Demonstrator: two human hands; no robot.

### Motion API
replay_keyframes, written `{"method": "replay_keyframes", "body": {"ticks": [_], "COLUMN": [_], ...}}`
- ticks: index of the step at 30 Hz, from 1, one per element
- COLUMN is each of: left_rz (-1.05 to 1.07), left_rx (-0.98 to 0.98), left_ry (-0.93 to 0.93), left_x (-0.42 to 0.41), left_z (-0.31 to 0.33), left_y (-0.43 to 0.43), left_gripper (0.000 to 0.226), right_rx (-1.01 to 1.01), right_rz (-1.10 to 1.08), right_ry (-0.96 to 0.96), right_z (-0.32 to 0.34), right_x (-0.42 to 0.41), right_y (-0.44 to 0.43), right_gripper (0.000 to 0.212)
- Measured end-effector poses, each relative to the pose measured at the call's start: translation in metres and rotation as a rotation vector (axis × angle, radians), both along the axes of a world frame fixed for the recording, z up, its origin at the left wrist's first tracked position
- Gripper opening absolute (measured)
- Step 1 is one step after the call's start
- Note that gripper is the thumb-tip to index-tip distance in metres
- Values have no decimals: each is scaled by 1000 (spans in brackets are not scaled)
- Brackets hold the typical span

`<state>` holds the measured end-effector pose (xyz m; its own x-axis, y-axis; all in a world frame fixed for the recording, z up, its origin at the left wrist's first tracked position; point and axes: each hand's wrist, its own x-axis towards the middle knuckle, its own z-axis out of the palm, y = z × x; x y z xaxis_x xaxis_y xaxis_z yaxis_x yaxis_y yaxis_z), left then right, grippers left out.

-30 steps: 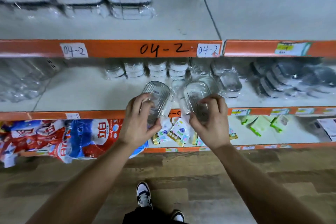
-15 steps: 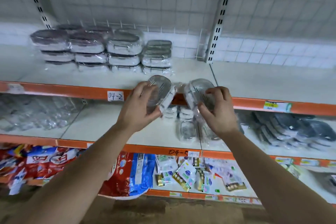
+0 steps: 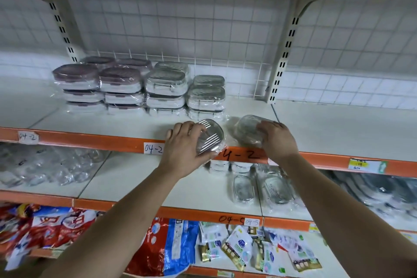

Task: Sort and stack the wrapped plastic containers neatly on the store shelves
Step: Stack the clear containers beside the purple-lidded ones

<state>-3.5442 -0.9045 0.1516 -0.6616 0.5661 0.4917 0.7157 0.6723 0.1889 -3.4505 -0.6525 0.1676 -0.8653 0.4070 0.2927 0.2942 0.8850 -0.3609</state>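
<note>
I've raised my left hand point(image 3: 185, 149) and right hand point(image 3: 276, 140) to the upper shelf point(image 3: 327, 133), fingers gripping wrapped containers point(image 3: 209, 136), seemingly not yet released.

Both hands are up from the middle shelf point(image 3: 140, 178) level: left hand point(image 3: 182, 153) with its ribbed container point(image 3: 209, 136), right hand point(image 3: 278, 142) with its clear container point(image 3: 248, 130), now at the upper shelf point(image 3: 327, 133) front edge. Both containers are closer to the wrapped stacks point(image 3: 144, 88) than half a second ago, and tipped flatter.
</note>
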Motion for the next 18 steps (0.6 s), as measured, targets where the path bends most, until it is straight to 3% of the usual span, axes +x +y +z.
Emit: {"method": "replay_keyframes", "body": {"ticks": [4, 6, 9, 18], "left_rz": [-87, -124, -137, -98], "left_rx": [156, 209, 152, 4], "left_ry": [48, 59, 65, -110], "left_x": [-12, -22, -43, -128], "left_z": [15, 29, 54, 122], "left_y": [6, 12, 26, 89], "left_gripper": [72, 71, 75, 76], "right_rx": [-79, -59, 40, 115], "right_rz": [-14, -6, -50, -88], "right_ry": [39, 64, 45, 84], "right_z": [3, -1, -10, -19], "right_x": [-16, -23, -30, -33], "right_y": [-2, -4, -5, -3], "right_gripper": [35, 47, 59, 51]}}
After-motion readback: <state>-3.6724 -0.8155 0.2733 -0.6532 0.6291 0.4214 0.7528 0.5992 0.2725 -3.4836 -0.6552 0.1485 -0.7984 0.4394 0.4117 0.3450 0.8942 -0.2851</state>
